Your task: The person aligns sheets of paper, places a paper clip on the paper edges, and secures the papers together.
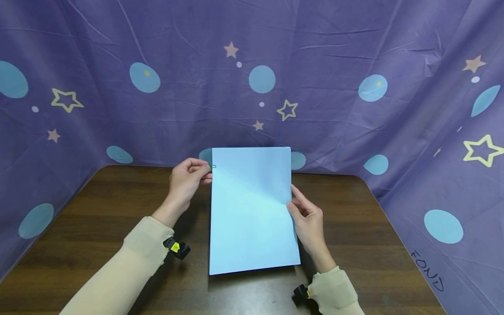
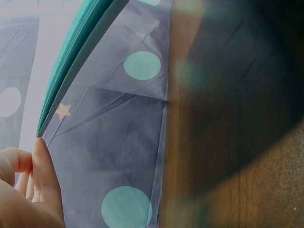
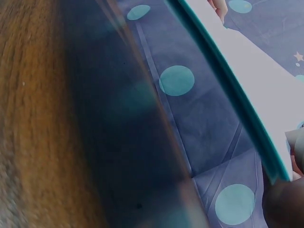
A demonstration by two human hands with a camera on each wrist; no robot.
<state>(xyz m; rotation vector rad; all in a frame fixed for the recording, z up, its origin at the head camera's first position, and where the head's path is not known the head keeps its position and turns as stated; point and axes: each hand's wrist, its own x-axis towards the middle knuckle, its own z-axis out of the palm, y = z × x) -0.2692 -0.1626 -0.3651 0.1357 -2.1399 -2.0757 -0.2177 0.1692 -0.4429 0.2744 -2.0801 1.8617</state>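
Observation:
A stack of light blue paper sheets (image 1: 252,210) is held up above the table, its broad face toward me. My left hand (image 1: 187,179) pinches a small green paper clip (image 1: 214,166) at the upper part of the stack's left edge. On the opposite side, my right hand (image 1: 309,221) grips the right edge near mid-height, thumb in front and fingers partly hidden behind. Several layered teal edges of the paper stack (image 2: 78,61) show in the left wrist view. The clip cannot be made out in either wrist view.
The brown wooden table (image 1: 378,245) lies beneath the paper. Behind it hangs a purple curtain (image 1: 323,87) with blue dots and stars, reaching the table's back edge. Each wrist carries a small black camera (image 1: 182,250).

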